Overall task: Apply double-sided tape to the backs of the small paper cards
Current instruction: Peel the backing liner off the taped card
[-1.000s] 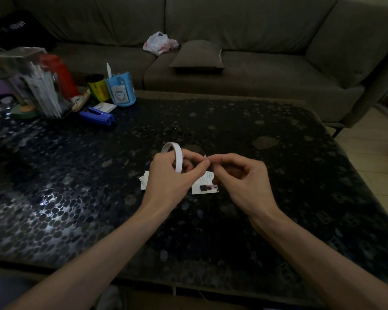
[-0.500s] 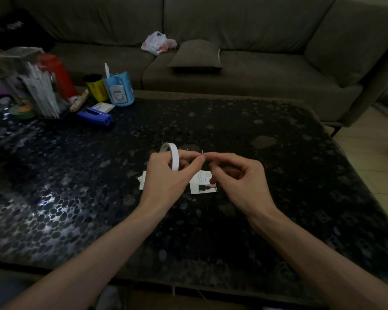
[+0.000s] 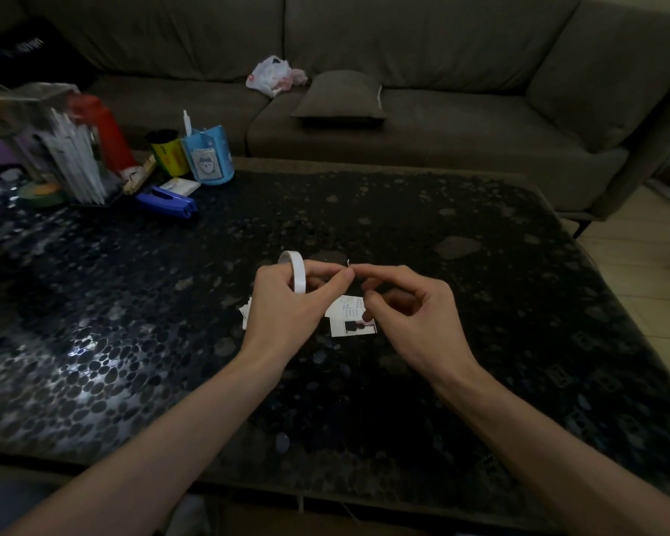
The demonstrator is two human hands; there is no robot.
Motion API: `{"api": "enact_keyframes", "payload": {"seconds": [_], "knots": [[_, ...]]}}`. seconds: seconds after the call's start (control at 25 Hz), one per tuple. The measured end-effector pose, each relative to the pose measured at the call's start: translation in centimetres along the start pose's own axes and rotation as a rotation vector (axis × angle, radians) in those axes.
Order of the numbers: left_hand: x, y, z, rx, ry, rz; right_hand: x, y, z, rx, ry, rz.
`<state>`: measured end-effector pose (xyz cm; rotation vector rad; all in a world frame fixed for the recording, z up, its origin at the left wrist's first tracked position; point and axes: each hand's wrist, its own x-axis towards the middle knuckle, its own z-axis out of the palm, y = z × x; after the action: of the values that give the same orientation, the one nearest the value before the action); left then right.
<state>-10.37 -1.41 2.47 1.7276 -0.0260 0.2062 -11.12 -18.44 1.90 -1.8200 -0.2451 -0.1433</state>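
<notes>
From my end I see the left hand (image 3: 287,303) curled round the white tape roll (image 3: 296,270), holding it upright above the table with the thumb stretched toward the right. The right hand (image 3: 414,315) meets it there, its thumb and forefinger pinched together on a tiny pale sliver (image 3: 348,263) that looks like the free end of the tape, though it is too small for me to be sure; the other fingers are curled loosely under. Just beneath and between the two hands a small paper card (image 3: 351,317) lies flat on the dark pebble-patterned table (image 3: 480,303), printed face up, with a dark picture on its near edge. More cards (image 3: 245,311) peek out from under the left hand on its left side. Far left on the table lies a blue stapler (image 3: 167,201), with a light blue pen cup (image 3: 207,156) and a yellow can (image 3: 167,152) behind it. Beyond the far edge stands a grey sofa (image 3: 441,52) carrying a cushion (image 3: 339,96) and a crumpled plastic bag (image 3: 271,75).
</notes>
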Motion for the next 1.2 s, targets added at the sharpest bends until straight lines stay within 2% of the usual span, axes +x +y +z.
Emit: {"api": "enact_keyframes", "payload": {"seconds": [0.92,1.2], "knots": [[-0.01,0.22,0.0,0.108,0.013,-0.044,-0.08,0.29,0.09,-0.065,-0.023,-0.038],[0.02,0.36,0.45,0.043,0.015,-0.075,0.06,0.34,-0.09,-0.019,0.093,-0.041]]}}
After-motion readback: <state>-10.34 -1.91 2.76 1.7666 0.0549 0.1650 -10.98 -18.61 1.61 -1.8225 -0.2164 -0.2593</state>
